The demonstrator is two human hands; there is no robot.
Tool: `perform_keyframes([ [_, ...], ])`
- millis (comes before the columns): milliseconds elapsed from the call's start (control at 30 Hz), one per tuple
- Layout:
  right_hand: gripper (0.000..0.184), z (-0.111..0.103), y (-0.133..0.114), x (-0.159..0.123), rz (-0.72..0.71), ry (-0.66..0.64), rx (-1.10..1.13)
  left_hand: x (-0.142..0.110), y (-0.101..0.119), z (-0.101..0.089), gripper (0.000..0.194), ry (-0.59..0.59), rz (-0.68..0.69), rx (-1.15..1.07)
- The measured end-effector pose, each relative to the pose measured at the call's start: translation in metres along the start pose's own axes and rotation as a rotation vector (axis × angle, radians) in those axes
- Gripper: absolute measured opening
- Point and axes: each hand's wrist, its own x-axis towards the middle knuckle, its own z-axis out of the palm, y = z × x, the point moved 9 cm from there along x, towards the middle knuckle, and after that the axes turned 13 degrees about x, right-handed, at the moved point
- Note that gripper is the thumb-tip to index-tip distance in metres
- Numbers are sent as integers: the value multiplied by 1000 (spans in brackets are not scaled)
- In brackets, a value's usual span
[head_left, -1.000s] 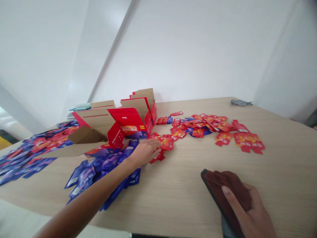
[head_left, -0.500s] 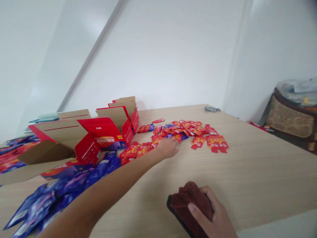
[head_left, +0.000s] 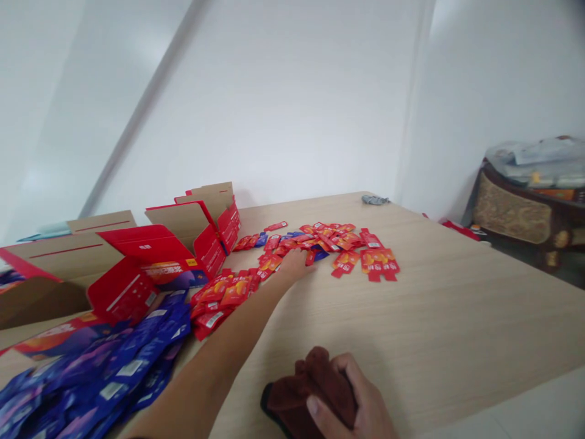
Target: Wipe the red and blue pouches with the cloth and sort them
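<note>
My left hand [head_left: 296,264] reaches far across the wooden table [head_left: 457,317] and lies on the near edge of a scatter of small red sachets [head_left: 338,241]; its fingers are partly hidden among them. My right hand [head_left: 356,405] sits near the front edge, fingers closed around a crumpled dark red cloth [head_left: 311,384]. More red sachets [head_left: 223,296] lie in a heap beside my left forearm.
Open red and brown cardboard boxes [head_left: 183,235] stand at the left. Several blue sachets [head_left: 105,372] are piled at the near left. A grey rag [head_left: 375,199] lies at the table's far corner. A dark cabinet [head_left: 525,213] stands by the right wall.
My left hand slid from the near red heap to the farther red scatter. The view swung right, and my right hand with the cloth now sits lower left in it.
</note>
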Motion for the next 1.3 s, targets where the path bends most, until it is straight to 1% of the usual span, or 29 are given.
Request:
perform_keyframes([
  [100, 44, -1, -5, 0, -3, 2, -18, -1, 0, -4, 36, -12, -13, -13],
  [167, 42, -3, -8, 0, 0, 13, -36, -7, -2, -12, 36, -9, -25, -36],
  [233, 41, -5, -11, 0, 11, 26, -39, -17, -5, -24, 36, 1, -41, -75],
  [300, 39, -7, -15, 0, 21, 28, -11, -31, -12, -41, 35, 17, -69, -131],
  [400, 38, -7, -19, -1, 52, -7, 40, -65, -27, -69, 31, 48, -138, -261],
  [467, 37, -10, -19, -4, 75, 15, 57, -97, -38, -85, 31, 58, -185, -384],
  [533, 38, -16, -18, -7, 86, 73, 78, -135, -46, -93, 35, 39, -217, -538],
  [600, 41, -21, -17, -11, 85, 118, 119, -177, -50, -91, 42, -5, -241, -683],
  [633, 43, -24, -16, -12, 84, 135, 144, -199, -51, -86, 47, -30, -260, -760],
  [700, 45, -28, -16, -14, 87, 173, 190, -241, -51, -66, 57, -100, -334, -1006],
  [767, 46, -32, -16, -15, 91, 205, 204, -280, -47, -40, 66, -174, -463, -1355],
  [800, 46, -34, -17, -15, 90, 216, 192, -297, -44, -29, 72, -200, -516, -1487],
  [833, 47, -35, -18, -15, 83, 223, 172, -312, -41, -21, 76, -217, -547, -1559],
  [900, 49, -37, -19, -13, 56, 236, 124, -332, -35, -13, 80, -243, -520, -1520],
  [1000, 49, -40, -18, -11, 28, 258, 86, -348, -29, -16, 72, -241, -396, -1269],
  [1100, 51, -44, -13, -9, 31, 282, 65, -352, -26, -27, 54, -170, -283, -936],
  [1167, 53, -45, -13, -8, 33, 295, 43, -352, -22, -33, 45, -134, -231, -764],
  [1233, 53, -44, -14, -8, 32, 298, 21, -351, -17, -35, 42, -127, -193, -650],
  [1300, 52, -42, -16, -8, 29, 293, -6, -351, -11, -33, 44, -157, -160, -564],
])
